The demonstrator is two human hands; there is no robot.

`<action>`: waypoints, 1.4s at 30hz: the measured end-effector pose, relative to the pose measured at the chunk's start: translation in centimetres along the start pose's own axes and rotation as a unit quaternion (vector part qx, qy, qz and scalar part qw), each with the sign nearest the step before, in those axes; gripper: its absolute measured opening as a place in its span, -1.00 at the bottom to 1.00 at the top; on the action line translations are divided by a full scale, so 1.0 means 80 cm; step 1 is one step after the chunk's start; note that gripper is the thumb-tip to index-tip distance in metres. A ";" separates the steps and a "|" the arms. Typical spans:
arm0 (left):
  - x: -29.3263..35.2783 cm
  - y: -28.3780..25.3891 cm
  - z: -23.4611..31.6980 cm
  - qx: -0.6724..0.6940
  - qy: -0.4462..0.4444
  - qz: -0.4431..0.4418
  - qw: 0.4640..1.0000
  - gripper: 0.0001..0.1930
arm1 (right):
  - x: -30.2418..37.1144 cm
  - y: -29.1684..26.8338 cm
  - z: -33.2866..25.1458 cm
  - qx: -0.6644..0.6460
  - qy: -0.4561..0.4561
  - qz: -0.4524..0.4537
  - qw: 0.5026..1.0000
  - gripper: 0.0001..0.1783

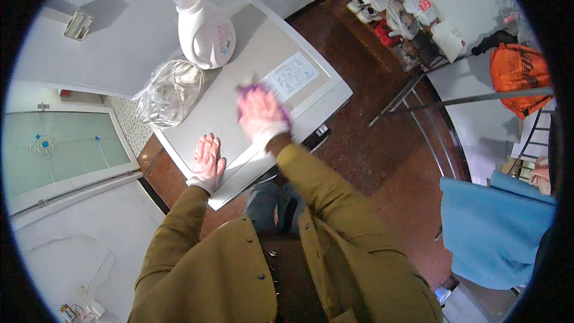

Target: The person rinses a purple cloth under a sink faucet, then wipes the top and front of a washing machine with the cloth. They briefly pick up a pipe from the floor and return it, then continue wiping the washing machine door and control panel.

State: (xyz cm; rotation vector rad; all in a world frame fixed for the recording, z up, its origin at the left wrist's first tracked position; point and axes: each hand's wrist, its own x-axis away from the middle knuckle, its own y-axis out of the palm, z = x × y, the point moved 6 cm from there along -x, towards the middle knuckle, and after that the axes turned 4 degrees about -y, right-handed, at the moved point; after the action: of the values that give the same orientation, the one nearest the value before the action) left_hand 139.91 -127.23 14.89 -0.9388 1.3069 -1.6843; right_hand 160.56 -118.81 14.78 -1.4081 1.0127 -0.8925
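Head view, looking down: a white, box-shaped appliance [326,96], probably a washing machine, is seen beyond the olive sleeves of a person. A purple cloth [286,116] is covered by the right hand [261,111] on the right half of the grey top, near the front edge. The cloth is placed directly beneath the fingers; its visible parts are spread from past the fingertips at the far left to the hand's near right side, though its full long axis is hidden. The right fingers are blurred and laid over the cloth; whether they are closed on it cannot be told. The left hand [207,158] is rested flat near the front left corner, its fingers extended and nothing held; it is set apart from the cloth, to the near left.

Just beyond the right hand, to the far right, a white instruction label [291,76] is fixed to the top. At the far left, a white detergent bottle [208,39] is stood upright, with a clear plastic bag [170,93] placed beside it. Farther right, an orange bag [519,75] is hung above a blue cloth [496,233].
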 end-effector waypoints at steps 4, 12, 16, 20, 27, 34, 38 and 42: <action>0.002 0.007 -0.009 0.021 0.010 0.000 1.000 -0.26 | 0.081 0.003 -0.081 -0.083 -0.139 0.020 0.987 -0.36; -0.044 -0.070 -0.001 0.126 0.011 0.265 0.956 -0.40 | 0.082 -0.011 0.175 0.063 0.130 0.067 0.987 -0.25; -0.164 -0.195 0.007 0.131 -0.062 0.473 0.869 -0.43 | 0.074 0.021 0.217 0.032 0.132 0.039 0.990 -0.20; -0.277 -0.261 0.003 0.169 -0.117 0.392 0.897 -0.50 | 0.069 0.025 0.229 -0.011 0.016 0.048 0.999 -0.30; -0.318 -0.213 -0.011 0.504 -0.297 0.332 0.740 -0.44 | 0.013 0.008 0.201 -0.281 -0.121 -0.154 0.939 -0.51; -0.151 -0.262 0.055 0.404 -0.382 0.438 0.707 -0.26 | -0.009 -0.001 0.050 -0.142 -0.501 -0.047 0.852 -0.47; -0.040 -0.274 0.089 0.371 -0.427 0.492 0.662 -0.31 | -0.179 -0.008 0.063 0.044 -0.397 -0.209 0.892 -0.57; 0.057 -0.254 0.121 0.312 -0.517 0.496 0.624 -0.63 | -0.367 -0.044 0.193 -0.094 -0.195 -0.004 0.976 -0.60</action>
State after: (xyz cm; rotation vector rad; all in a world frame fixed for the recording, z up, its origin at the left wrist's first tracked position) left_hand 143.84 -132.00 37.05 -0.3957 0.1901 -0.3823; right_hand 165.24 -85.90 17.86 -1.6678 0.8053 -0.5044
